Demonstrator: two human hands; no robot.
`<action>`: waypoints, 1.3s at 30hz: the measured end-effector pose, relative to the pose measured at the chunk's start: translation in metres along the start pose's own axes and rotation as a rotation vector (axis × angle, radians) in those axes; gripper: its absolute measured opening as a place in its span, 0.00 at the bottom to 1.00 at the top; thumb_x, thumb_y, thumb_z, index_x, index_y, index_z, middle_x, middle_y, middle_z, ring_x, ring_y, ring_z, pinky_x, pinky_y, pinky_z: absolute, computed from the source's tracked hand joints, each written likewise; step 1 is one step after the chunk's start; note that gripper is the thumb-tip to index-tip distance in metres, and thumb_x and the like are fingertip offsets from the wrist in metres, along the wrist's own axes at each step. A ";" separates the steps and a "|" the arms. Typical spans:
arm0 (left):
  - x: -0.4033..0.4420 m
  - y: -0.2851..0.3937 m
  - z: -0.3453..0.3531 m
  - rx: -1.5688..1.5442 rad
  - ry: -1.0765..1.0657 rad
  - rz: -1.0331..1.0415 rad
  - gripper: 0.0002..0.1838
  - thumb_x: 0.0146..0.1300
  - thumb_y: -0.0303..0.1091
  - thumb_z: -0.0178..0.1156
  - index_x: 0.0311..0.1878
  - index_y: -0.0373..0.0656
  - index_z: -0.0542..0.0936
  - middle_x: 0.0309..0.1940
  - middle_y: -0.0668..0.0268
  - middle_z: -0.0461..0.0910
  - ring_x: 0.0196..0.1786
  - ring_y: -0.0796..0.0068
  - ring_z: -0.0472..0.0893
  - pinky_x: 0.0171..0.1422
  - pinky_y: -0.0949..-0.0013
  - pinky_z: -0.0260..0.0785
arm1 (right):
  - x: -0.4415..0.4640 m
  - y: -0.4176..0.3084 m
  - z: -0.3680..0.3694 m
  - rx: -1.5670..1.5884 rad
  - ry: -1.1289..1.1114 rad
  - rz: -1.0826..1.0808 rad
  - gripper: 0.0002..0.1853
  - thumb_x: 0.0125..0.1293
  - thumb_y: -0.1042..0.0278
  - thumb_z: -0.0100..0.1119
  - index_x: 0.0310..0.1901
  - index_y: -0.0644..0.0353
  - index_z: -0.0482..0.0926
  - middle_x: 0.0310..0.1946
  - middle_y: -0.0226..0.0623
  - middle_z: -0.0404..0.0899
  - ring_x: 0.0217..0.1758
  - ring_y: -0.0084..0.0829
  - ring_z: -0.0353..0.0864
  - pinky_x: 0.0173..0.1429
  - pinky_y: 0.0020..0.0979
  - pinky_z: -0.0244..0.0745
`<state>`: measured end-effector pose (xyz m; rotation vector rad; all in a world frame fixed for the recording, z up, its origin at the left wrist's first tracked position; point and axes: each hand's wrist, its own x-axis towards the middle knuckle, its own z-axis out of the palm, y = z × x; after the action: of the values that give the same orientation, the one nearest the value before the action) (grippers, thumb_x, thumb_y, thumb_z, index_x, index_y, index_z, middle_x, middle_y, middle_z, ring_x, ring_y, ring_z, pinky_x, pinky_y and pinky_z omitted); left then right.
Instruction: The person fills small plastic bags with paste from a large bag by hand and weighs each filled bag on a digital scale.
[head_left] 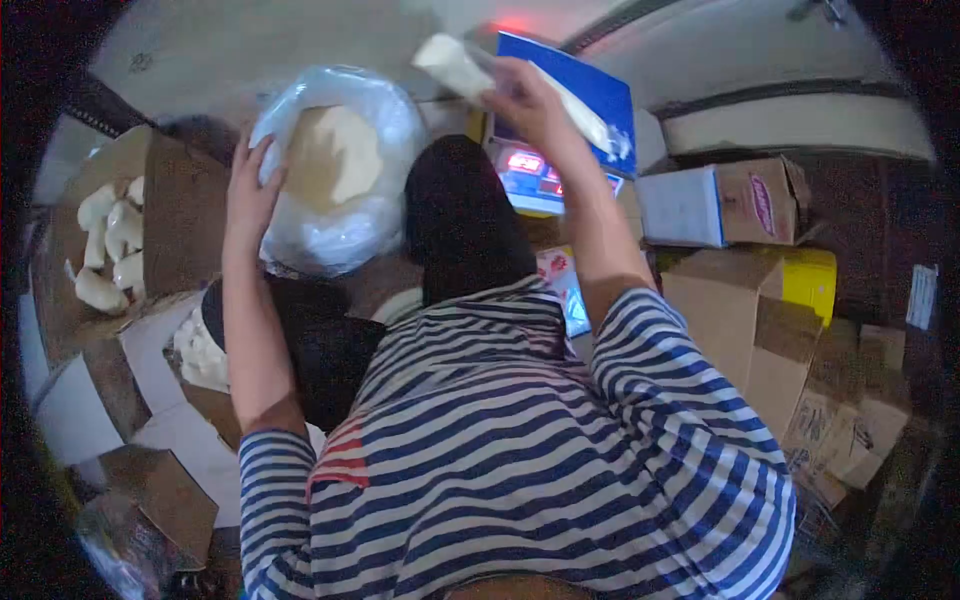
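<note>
Dressed in a blue-and-white striped shirt (pixel 540 450), closest to the camera. Clasping a long, blurred white bag (pixel 452 66) in the right hand (pixel 525 98), fingers wrapped around its middle, near a lit scale (pixel 525 170). Resting the left hand (pixel 256 182), fingers apart, against the rim of a crinkled clear liner (pixel 402 118), filled with smooth pale powder (pixel 350 155). Reaching forward with bare forearms, right angled inward. Flanked at left by a cardboard box (pixel 185 205) of rounded white pouches (pixel 122 232).
</note>
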<state>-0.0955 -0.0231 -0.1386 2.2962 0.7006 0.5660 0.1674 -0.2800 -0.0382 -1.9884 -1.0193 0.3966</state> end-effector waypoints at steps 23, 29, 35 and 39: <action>-0.014 0.256 0.101 -0.010 -0.458 0.608 0.19 0.52 0.27 0.56 0.50 0.45 0.76 0.37 0.58 0.76 0.42 0.57 0.75 0.44 0.61 0.67 | -0.184 0.194 -0.174 0.111 0.547 0.428 0.26 0.58 0.70 0.61 0.59 0.59 0.66 0.38 0.31 0.72 0.42 0.22 0.70 0.46 0.23 0.67; 0.043 0.351 0.258 0.151 -0.514 0.938 0.06 0.50 0.32 0.56 0.32 0.49 0.80 0.25 0.65 0.80 0.32 0.63 0.81 0.35 0.60 0.71 | -0.201 0.183 -0.186 0.231 0.596 0.401 0.27 0.57 0.73 0.61 0.58 0.63 0.66 0.48 0.37 0.73 0.50 0.28 0.71 0.56 0.28 0.66; 0.078 0.360 0.316 0.336 -0.307 0.995 0.08 0.50 0.33 0.55 0.24 0.46 0.83 0.26 0.63 0.82 0.31 0.66 0.82 0.31 0.58 0.71 | -0.215 0.187 -0.191 0.080 0.550 0.478 0.25 0.58 0.75 0.60 0.58 0.63 0.66 0.52 0.39 0.71 0.54 0.29 0.70 0.59 0.29 0.64; 0.084 0.359 0.308 0.354 -0.409 0.928 0.09 0.50 0.33 0.54 0.26 0.45 0.83 0.25 0.62 0.82 0.30 0.65 0.83 0.32 0.57 0.71 | -0.205 0.188 -0.184 0.215 0.548 0.440 0.25 0.59 0.76 0.59 0.59 0.63 0.65 0.53 0.40 0.71 0.56 0.30 0.70 0.60 0.30 0.64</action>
<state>0.2579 -0.3437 -0.0827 2.8831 -0.5520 0.3445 0.2464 -0.5985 -0.0985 -1.9543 -0.1874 0.1623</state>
